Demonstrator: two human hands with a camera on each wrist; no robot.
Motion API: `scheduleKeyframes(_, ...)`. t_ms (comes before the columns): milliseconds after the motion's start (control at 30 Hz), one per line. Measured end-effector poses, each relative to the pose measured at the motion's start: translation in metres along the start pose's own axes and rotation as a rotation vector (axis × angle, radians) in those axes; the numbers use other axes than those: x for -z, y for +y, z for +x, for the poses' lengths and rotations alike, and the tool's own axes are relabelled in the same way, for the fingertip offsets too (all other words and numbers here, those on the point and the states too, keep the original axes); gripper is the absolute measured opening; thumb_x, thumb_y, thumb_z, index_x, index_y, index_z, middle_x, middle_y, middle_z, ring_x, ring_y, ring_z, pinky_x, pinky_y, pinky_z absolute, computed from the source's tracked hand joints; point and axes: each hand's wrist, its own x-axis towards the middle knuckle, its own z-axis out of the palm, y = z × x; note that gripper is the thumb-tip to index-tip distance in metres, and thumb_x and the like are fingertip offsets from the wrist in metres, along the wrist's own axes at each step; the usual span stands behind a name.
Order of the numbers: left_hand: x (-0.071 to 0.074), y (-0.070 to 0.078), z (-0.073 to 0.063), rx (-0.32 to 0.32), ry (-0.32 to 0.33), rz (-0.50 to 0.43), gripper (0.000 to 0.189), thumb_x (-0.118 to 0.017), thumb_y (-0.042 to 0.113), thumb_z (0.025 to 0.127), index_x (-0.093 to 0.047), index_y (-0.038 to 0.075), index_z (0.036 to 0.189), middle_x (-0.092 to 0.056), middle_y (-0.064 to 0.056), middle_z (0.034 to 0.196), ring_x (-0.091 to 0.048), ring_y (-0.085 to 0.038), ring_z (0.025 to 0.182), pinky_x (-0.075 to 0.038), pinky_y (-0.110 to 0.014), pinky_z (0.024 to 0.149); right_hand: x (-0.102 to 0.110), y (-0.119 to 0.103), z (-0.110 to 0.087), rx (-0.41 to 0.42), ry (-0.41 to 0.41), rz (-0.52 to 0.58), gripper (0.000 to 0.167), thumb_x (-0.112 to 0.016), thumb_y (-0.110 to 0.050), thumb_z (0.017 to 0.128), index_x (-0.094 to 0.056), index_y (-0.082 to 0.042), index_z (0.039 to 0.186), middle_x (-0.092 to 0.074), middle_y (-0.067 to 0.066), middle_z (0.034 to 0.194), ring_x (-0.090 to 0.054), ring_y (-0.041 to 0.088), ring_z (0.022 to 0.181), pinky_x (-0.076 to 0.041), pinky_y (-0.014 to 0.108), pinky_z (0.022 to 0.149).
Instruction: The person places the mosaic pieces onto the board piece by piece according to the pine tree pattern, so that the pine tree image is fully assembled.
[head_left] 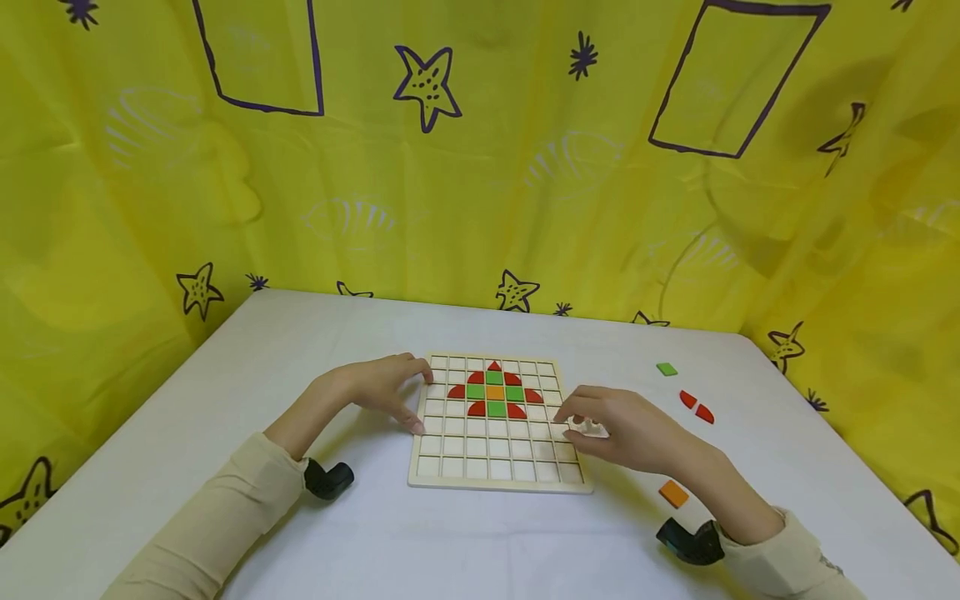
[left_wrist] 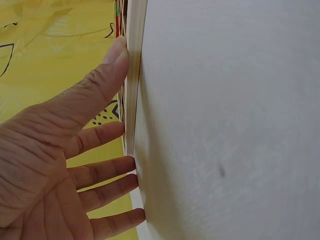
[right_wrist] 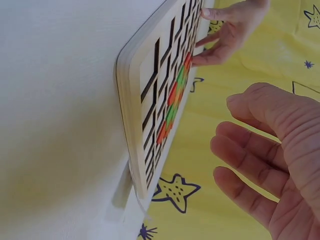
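A pale wooden grid board [head_left: 480, 448] lies flat on the table. Red, green and orange pieces fill a group of cells around its upper middle, with an orange square [head_left: 495, 392] at the group's centre. At the board's left edge, my left hand [head_left: 382, 387] rests its thumb and fingertips, spread apart. The left wrist view shows its thumb [left_wrist: 116, 52] against the board's side [left_wrist: 134, 75]. My right hand [head_left: 630, 429] hovers by the right edge with loosely bent fingers. Nothing lies between its fingers in the right wrist view, where the hand [right_wrist: 280, 150] appears apart from the board.
To the right lie a loose green square [head_left: 667, 369], two red rounded pieces [head_left: 704, 413] and an orange square [head_left: 673, 493] near my right forearm. The white table [head_left: 375, 542] meets a yellow patterned curtain [head_left: 465, 208] at the back and sides.
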Motion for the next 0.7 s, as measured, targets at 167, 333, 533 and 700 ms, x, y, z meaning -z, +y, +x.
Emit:
scheduleKeyframes(167, -0.001, 0.001, 0.0, 0.005, -0.002, 0.028, 0.063, -0.083, 0.04, 0.085, -0.054, 0.01, 0.133, -0.054, -0.015, 0.137, -0.053, -0.027, 0.124, -0.042, -0.05, 0.11, 0.005, 0.001, -0.016, 0.051, 0.073, -0.038, 0.021, -0.079, -0.009, 0.088, -0.073, -0.015, 0.107, -0.069, -0.008, 0.103, -0.067, 0.011, 0.088, -0.058, 0.029, 0.076)
scheduleKeyframes(333, -0.001, 0.005, -0.001, 0.033, -0.023, 0.044, 0.065, -0.082, 0.04, 0.085, -0.053, 0.009, 0.135, -0.053, -0.015, 0.137, -0.053, -0.027, 0.123, -0.043, -0.049, 0.109, 0.012, 0.005, -0.03, 0.039, 0.102, -0.038, 0.023, -0.081, -0.01, 0.086, -0.073, -0.017, 0.106, -0.069, -0.01, 0.102, -0.066, 0.009, 0.087, -0.057, 0.027, 0.071)
scheduleKeyframes(533, -0.001, 0.014, 0.001, 0.066, -0.019, 0.04, 0.065, -0.085, 0.036, 0.083, -0.054, 0.007, 0.132, -0.056, -0.014, 0.131, -0.054, -0.026, 0.117, -0.045, -0.048, 0.106, 0.028, 0.017, -0.045, -0.075, 0.014, 0.021, 0.023, -0.081, -0.015, 0.088, -0.073, -0.019, 0.11, -0.07, -0.012, 0.103, -0.062, 0.007, 0.09, -0.054, 0.026, 0.07)
scheduleKeyframes(700, 0.0, 0.02, 0.005, 0.111, -0.005, 0.026, 0.063, -0.088, 0.034, 0.079, -0.056, 0.008, 0.127, -0.058, -0.012, 0.127, -0.055, -0.026, 0.115, -0.046, -0.047, 0.104, 0.041, 0.029, -0.054, -0.127, -0.062, 0.091, 0.03, -0.082, -0.021, 0.088, -0.072, -0.016, 0.116, -0.072, -0.009, 0.106, -0.064, 0.011, 0.094, -0.055, 0.03, 0.074)
